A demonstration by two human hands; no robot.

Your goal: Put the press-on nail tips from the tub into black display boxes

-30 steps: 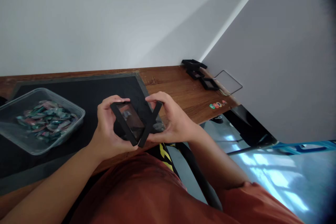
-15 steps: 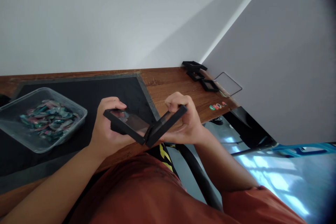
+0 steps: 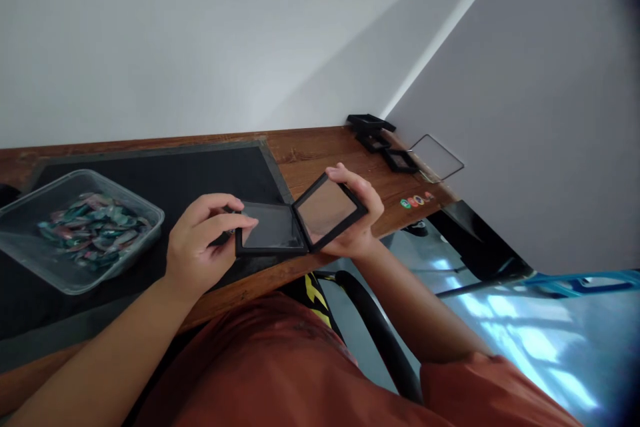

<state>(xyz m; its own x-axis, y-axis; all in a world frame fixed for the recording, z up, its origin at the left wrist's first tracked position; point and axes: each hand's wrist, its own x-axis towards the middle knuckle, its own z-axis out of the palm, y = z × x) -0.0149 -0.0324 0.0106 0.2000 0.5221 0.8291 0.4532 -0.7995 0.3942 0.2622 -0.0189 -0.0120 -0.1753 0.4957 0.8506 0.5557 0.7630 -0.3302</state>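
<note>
A black hinged display frame [image 3: 273, 227] with clear film windows is spread apart like a book above the table's front edge. Its left half lies nearly flat and its right half tilts up. My left hand [image 3: 203, 237] grips the outer edge of the left half, with fingertips resting on the film. Around the outer edge of the right half, my right hand [image 3: 365, 213] is closed, its thumb and fingers on the black rim. No object shows between the two film windows. The palm side of my right hand is partly hidden behind the frame.
A clear plastic tub [image 3: 157, 217] of glossy teal and pink pieces [image 3: 100, 227] stands on a black mat [image 3: 215, 167] at left. Several black frames [image 3: 370, 123] lie at the table's far right corner, near a thin wire stand [image 3: 460, 163] and small round stickers [image 3: 413, 202].
The frame's halves have swung wider apart and their film sides now face me more. My left hand has shifted its fingers onto the left film. My right hand has tilted its half.
</note>
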